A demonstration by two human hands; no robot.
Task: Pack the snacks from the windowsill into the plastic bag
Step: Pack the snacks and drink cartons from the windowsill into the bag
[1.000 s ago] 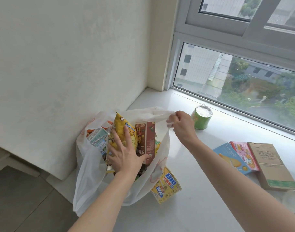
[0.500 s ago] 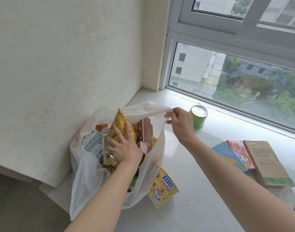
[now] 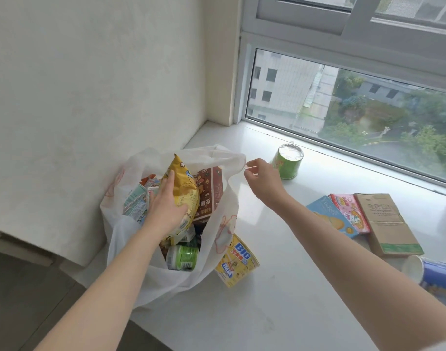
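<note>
- On a white windowsill (image 3: 280, 287) beside a plain wall, a white plastic bag (image 3: 130, 239) stood open, close to the sill's left end.
- The left hand (image 3: 166, 206) reached into the bag, fingers spread and curled around a yellow snack packet (image 3: 185, 183), gripping it among the other packets.
- A brown box (image 3: 209, 196) stood upright in the bag just right of the yellow packet; a green-and-white bottle (image 3: 182, 257) lay lower down.
- The right hand (image 3: 263, 181) was at the bag's right rim, thumb and forefinger seemingly pinched on its edge, though contact was hard to confirm.
- A yellow cup labelled BIG (image 3: 238, 262) lay on its side against the bag's right wall, outside it.
- A green tub (image 3: 287, 162) sat near the window (image 3: 368, 102).
- Further right lay a blue box (image 3: 330, 219), a pink box (image 3: 349, 211) and a cardboard box (image 3: 386, 224), side by side, overlapping.
- A blue cup (image 3: 434, 277) lay at the right edge.
</note>
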